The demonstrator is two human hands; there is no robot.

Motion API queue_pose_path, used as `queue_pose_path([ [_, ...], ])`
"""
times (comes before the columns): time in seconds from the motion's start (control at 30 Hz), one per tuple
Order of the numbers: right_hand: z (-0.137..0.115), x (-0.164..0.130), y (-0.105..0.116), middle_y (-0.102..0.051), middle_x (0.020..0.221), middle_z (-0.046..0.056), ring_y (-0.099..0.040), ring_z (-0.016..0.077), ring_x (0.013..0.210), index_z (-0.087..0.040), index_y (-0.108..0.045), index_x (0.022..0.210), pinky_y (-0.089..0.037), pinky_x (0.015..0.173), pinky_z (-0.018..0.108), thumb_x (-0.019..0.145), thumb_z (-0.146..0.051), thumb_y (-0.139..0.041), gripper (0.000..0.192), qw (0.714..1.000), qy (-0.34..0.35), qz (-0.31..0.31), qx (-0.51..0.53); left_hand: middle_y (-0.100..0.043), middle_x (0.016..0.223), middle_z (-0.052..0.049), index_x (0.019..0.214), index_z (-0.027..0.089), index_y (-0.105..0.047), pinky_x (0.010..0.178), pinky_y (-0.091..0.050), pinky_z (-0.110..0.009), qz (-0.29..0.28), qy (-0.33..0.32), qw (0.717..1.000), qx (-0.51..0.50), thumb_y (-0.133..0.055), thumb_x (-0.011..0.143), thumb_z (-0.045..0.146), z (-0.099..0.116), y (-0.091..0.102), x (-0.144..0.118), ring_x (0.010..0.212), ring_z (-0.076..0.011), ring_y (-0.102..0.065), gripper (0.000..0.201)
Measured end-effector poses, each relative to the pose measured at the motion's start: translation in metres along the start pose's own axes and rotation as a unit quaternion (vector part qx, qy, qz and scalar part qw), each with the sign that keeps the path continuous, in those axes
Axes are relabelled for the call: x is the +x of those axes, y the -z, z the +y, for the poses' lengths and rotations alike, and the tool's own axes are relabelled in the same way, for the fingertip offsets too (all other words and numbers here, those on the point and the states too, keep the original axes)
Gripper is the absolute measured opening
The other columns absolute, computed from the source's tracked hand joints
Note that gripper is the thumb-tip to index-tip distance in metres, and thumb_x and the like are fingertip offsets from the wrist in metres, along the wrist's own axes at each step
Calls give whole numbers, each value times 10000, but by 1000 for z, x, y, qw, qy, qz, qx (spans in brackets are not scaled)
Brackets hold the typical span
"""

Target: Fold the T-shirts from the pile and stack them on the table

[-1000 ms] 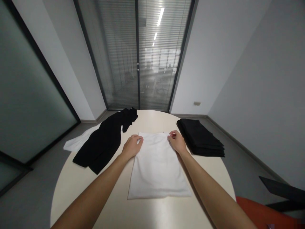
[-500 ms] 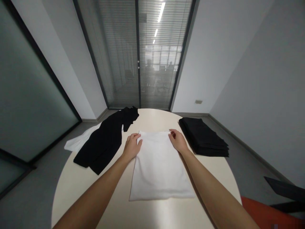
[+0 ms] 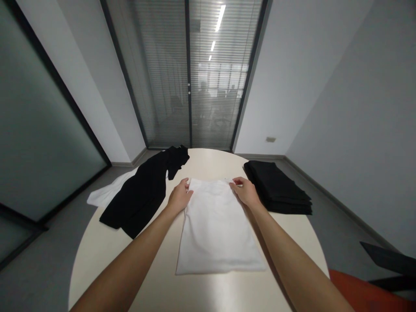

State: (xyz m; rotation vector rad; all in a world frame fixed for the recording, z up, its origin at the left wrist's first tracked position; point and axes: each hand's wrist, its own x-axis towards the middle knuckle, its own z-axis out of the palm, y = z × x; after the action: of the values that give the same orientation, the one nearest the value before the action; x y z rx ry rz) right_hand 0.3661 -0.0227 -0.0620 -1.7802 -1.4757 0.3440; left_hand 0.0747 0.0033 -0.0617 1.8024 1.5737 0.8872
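Note:
A white T-shirt (image 3: 219, 229), folded into a near-rectangle, lies flat on the round table in front of me. Its wide edge is towards me and its narrower edge is at the far side. My left hand (image 3: 181, 196) pinches the far left corner between thumb and fingers. At the far right corner, my right hand (image 3: 245, 190) has its thumb and fingers closed on the fabric. Slight creases run across the cloth just below the far edge.
Black garments (image 3: 139, 197) lie loosely heaped at the left, over a white garment (image 3: 108, 190) that hangs past the table's edge. A stack of folded black garments (image 3: 279, 188) is at the right. The cream table (image 3: 214, 160) has a red chair (image 3: 360, 290) near its lower right.
My right hand's fingers have shifted and bent more around the far right corner. My left hand has turned slightly at its corner. The shirt's far edge has barely moved.

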Motion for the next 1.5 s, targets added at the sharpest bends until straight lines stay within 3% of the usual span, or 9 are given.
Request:
queue_pose_path([
  [0.1, -6, 0, 4, -717, 865, 55, -698, 194, 716, -198, -694, 928, -506, 638, 276, 795, -375, -684, 221, 997, -42, -13, 65, -737, 1082, -85, 1191, 145, -658, 868, -513, -271, -18, 13, 999, -47, -633, 793, 89, 8, 6, 0, 969, -200, -692, 402],
  [0.2, -18, -4, 7, -653, 793, 9, -682, 168, 564, -208, -600, 973, -498, 497, 245, 800, -351, -681, 238, 967, -122, -65, 216, -741, 914, -67, 950, 140, -682, 659, -512, -223, -43, 41, 993, -106, -600, 809, 90, 16, 10, -3, 734, -160, -697, 170],
  [0.3, -33, -10, 15, -575, 739, -45, -712, 191, 578, -243, -510, 1011, -544, 491, 256, 798, -319, -703, 297, 927, -172, -103, 318, -713, 843, -45, 949, 154, -608, 522, -459, -185, -59, 84, 981, -167, -608, 830, 120, 23, 13, -6, 577, -120, -666, 124],
  [0.47, -46, -20, 34, -573, 778, -49, -758, 227, 816, -279, -476, 1054, -614, 682, 305, 802, -289, -740, 366, 887, -188, -166, 388, -699, 962, -62, 1038, 201, -498, 432, -428, -163, -92, 149, 953, -247, -622, 859, 170, 33, 18, -11, 587, -170, -727, 220],
  [0.63, -40, -20, 35, -618, 847, -35, -736, 225, 994, -276, -464, 1024, -574, 872, 304, 790, -326, -767, 387, 880, -121, -151, 433, -686, 1028, -70, 1064, 212, -476, 663, -581, -247, -79, 153, 929, -328, -620, 887, 136, 44, 22, -11, 777, -177, -757, 241],
  [0.8, -35, -21, 35, -685, 1131, 41, -693, 238, 1102, -274, -526, 1142, -535, 977, 365, 771, -379, -786, 465, 877, -83, -131, 456, -690, 1110, -63, 1073, 217, -523, 899, -559, -306, -64, 144, 906, -393, -701, 848, 139, 45, 23, -11, 915, -142, -727, 297],
  [1.03, -34, -33, 53, -690, 1204, 73, -642, 249, 1160, -234, -628, 1020, -517, 996, 420, 760, -400, -811, 358, 860, -68, -225, 453, -634, 1303, -135, 1003, 187, -636, 938, -541, -507, -162, 169, 869, -436, -760, 792, 201, 36, 37, -18, 1208, -296, -614, 245],
  [1.3, -24, -45, 81, -469, 1529, 86, -588, 264, 1231, -212, -649, 938, -517, 982, 421, 741, -253, -802, 253, 787, -38, -420, 451, -635, 1319, -111, 1160, 233, -648, 930, -542, -436, -328, 89, 841, -422, -845, 746, 271, 29, 66, -43, 1231, -290, -588, 460],
  [1.5, -15, -45, 77, -485, 1512, 110, -605, 260, 1198, -191, -640, 881, -458, 1007, 394, 694, -259, -839, 281, 763, -5, -463, 452, -661, 1300, -130, 1195, 191, -655, 1034, -472, -405, -377, 62, 849, -365, -872, 723, 296, 30, 64, -52, 1204, -259, -616, 530],
])
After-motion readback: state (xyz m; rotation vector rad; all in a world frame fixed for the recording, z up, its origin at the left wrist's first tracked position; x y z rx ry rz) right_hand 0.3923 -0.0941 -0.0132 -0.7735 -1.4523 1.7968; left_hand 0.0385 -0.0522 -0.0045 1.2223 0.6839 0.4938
